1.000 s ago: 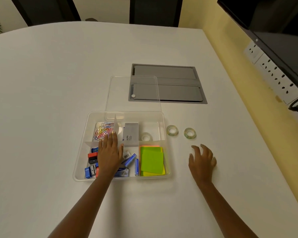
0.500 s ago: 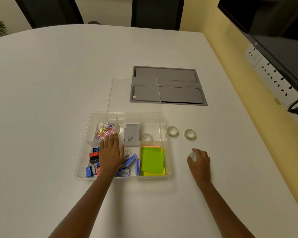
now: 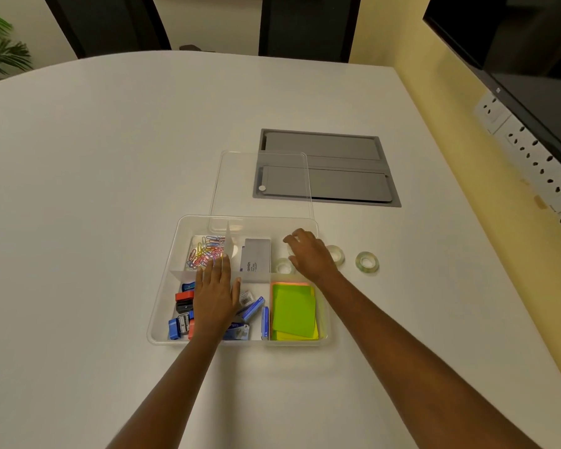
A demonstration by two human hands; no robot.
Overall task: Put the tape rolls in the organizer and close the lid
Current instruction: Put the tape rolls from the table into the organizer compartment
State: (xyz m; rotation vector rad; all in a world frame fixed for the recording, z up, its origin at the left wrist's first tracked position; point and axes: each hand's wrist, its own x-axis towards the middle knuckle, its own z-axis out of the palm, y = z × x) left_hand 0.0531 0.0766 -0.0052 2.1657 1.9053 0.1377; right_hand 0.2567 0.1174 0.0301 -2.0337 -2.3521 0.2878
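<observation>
I judge the tape rolls light, stiff and slick, best pinched across the rim. One (image 3: 283,266) lies in the organizer (image 3: 162,296); two (image 3: 337,254) (image 3: 367,261) wait on the desk (image 3: 110,157). My right hand (image 3: 308,254) hovers curled over the back-right compartment; whether it holds a roll, I cannot tell. My left hand (image 3: 216,293) rests flat and spread inside. The lid (image 3: 240,183) lies open behind, with room around.

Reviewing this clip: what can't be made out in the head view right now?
- Whether the right hand holds a tape roll: its own back hides the fingers' grip.
- Items under the left hand in the organizer.
- Print on the grey box: too small.
</observation>
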